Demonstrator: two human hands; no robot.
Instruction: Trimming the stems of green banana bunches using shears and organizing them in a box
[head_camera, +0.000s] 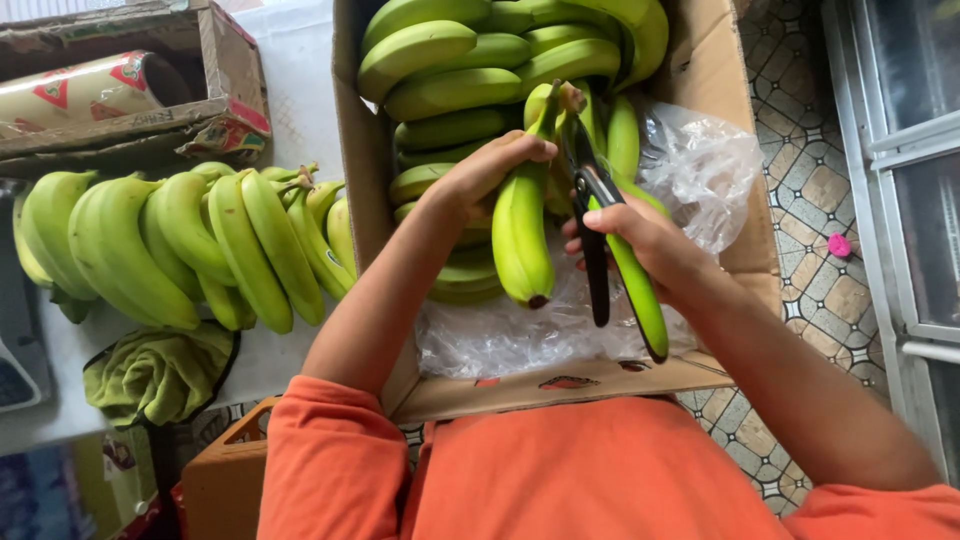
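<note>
My left hand (487, 170) grips a small cluster of green bananas (520, 235) near its stem, holding it above an open cardboard box (715, 70). My right hand (650, 245) holds pruning shears (598, 215) with green and black handles; the dark blades sit at the cluster's stem end. Inside the box lie more green banana hands (470, 60) on crumpled clear plastic (700, 165). My orange sleeves fill the bottom of the view.
A big hand of green bananas (180, 245) lies on the white table left of the box. A green cloth (160, 375) lies below it. A flat carton with a roll (90, 90) sits at top left. Patterned floor tiles (810, 190) show right.
</note>
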